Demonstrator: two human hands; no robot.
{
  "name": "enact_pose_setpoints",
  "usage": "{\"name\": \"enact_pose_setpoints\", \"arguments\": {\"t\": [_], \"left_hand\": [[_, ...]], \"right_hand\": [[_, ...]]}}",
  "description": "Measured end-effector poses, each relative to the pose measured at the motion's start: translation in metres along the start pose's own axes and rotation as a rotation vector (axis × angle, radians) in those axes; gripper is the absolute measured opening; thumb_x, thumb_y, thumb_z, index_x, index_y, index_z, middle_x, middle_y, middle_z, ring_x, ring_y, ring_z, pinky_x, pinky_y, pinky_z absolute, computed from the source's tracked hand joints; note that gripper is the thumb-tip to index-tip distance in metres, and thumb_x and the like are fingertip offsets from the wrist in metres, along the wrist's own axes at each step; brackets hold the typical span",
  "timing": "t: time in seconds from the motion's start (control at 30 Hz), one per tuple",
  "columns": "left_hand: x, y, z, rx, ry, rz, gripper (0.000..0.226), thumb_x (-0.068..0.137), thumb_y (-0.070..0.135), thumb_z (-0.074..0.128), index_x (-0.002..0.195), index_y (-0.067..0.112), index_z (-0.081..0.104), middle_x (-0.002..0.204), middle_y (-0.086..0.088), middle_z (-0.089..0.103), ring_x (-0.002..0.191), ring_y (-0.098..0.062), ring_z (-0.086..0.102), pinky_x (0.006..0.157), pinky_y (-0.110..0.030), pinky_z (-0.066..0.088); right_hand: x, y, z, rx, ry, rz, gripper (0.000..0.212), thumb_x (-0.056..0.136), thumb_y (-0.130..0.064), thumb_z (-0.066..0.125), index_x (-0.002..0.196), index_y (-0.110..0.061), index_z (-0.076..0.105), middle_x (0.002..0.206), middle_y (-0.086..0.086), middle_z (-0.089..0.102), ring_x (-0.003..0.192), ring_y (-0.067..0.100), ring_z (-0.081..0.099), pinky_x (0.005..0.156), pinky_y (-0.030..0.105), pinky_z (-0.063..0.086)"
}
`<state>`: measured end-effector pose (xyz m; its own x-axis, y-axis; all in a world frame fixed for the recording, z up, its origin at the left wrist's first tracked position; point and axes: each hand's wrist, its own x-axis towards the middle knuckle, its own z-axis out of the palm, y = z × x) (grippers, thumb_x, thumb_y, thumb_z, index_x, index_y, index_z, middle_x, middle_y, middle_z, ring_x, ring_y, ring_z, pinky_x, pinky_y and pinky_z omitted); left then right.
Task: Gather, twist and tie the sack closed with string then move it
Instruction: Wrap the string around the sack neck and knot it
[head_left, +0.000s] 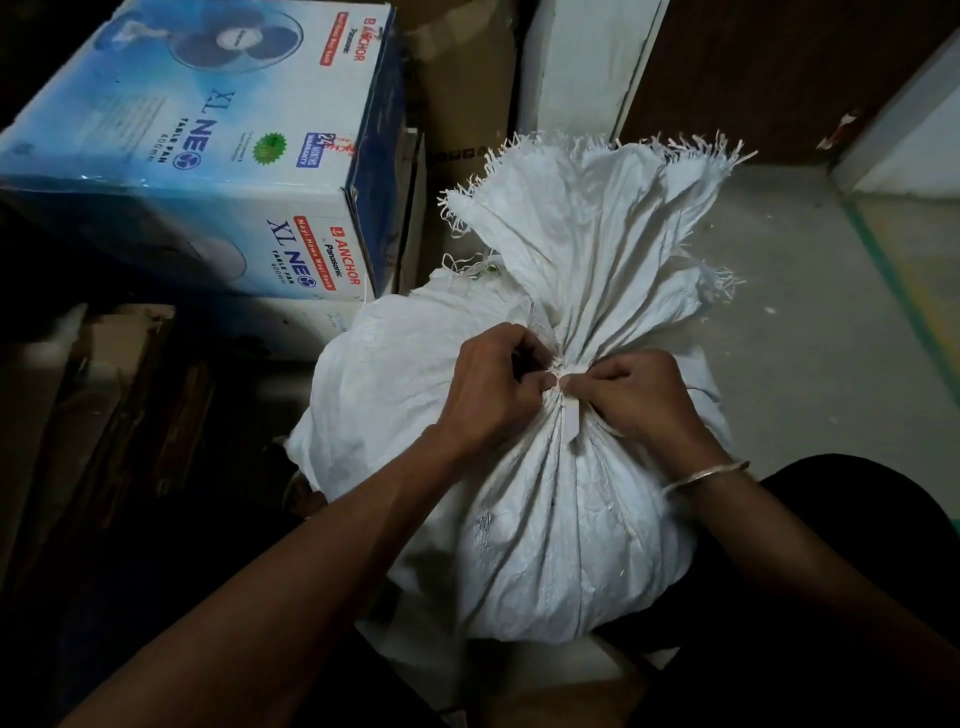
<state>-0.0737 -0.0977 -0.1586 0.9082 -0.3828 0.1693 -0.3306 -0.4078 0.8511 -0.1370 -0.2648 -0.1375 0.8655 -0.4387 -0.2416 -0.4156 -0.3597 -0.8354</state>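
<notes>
Two hands at the neck of one white woven sack, which sits on the floor in front of the person, just beside a blue fan box w/ brown cartons behind. Sack body full; mouth gathered into a pinched neck, frayed top fanned out above it.

Risks, judged: neck could spring open if tension on the string is dropped before a knot is locked; thin string may slip up off the gather or snap if pulled hard; loose weave at frayed edge could tear when sack is lifted by the top.

Left hand: fingers curled nearly closed, tips pinched at the neck, apparently on a string end. Right hand: fingers likewise curled tight, thumb and forefinger pinched at the same spot. Knot state can't be told; string mostly hidden by fingertips.
</notes>
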Motion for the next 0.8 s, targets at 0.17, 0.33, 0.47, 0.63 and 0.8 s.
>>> {"name": "enact_pose_setpoints", "arguments": {"t": [0.17,0.33,0.47,0.63,0.8], "left_hand": [[0.009,-0.002,-0.004,-0.133,-0.027,-0.155,0.010,0.078,0.004,0.085,0.079,0.012,0.080,0.064,0.010,0.073,0.055,0.001,0.066,0.059,-0.022,0.054],[0.016,-0.006,-0.005,-0.247,-0.049,-0.285,0.012,0.077,0.005,0.089,0.078,0.015,0.082,0.067,0.004,0.076,0.058,-0.006,0.068,0.057,-0.025,0.054],[0.017,-0.005,-0.002,-0.292,-0.034,-0.391,0.011,0.074,0.001,0.087,0.076,0.011,0.081,0.068,-0.006,0.077,0.057,-0.013,0.068,0.056,-0.028,0.055],[0.020,-0.009,0.003,-0.345,-0.060,-0.581,0.010,0.064,0.001,0.086,0.067,0.008,0.079,0.067,-0.015,0.075,0.059,-0.018,0.066,0.064,-0.032,0.054],[0.011,0.001,0.004,-0.249,0.012,-0.354,0.009,0.072,0.010,0.088,0.072,0.014,0.080,0.066,0.002,0.076,0.062,-0.014,0.073,0.063,-0.033,0.060]], "right_hand": [[0.003,0.000,-0.010,0.131,-0.146,0.038,0.012,0.079,-0.009,0.085,0.084,-0.004,0.076,0.074,0.010,0.077,0.065,0.016,0.071,0.065,0.029,0.055],[0.004,0.008,-0.014,0.130,-0.183,0.007,0.010,0.084,-0.004,0.079,0.090,-0.010,0.073,0.072,0.005,0.077,0.063,0.015,0.070,0.058,0.032,0.054],[0.006,0.015,-0.009,0.053,-0.165,-0.048,0.018,0.085,0.000,0.076,0.086,-0.017,0.073,0.067,-0.002,0.076,0.064,0.008,0.070,0.060,0.025,0.054],[0.007,0.023,-0.005,-0.007,-0.183,-0.081,0.024,0.086,-0.001,0.074,0.084,-0.024,0.071,0.064,-0.009,0.073,0.062,0.000,0.067,0.060,0.021,0.050],[0.006,0.022,-0.007,0.000,-0.112,-0.069,0.026,0.086,-0.001,0.073,0.082,-0.027,0.072,0.068,-0.003,0.075,0.067,0.008,0.069,0.066,0.028,0.054]]}}
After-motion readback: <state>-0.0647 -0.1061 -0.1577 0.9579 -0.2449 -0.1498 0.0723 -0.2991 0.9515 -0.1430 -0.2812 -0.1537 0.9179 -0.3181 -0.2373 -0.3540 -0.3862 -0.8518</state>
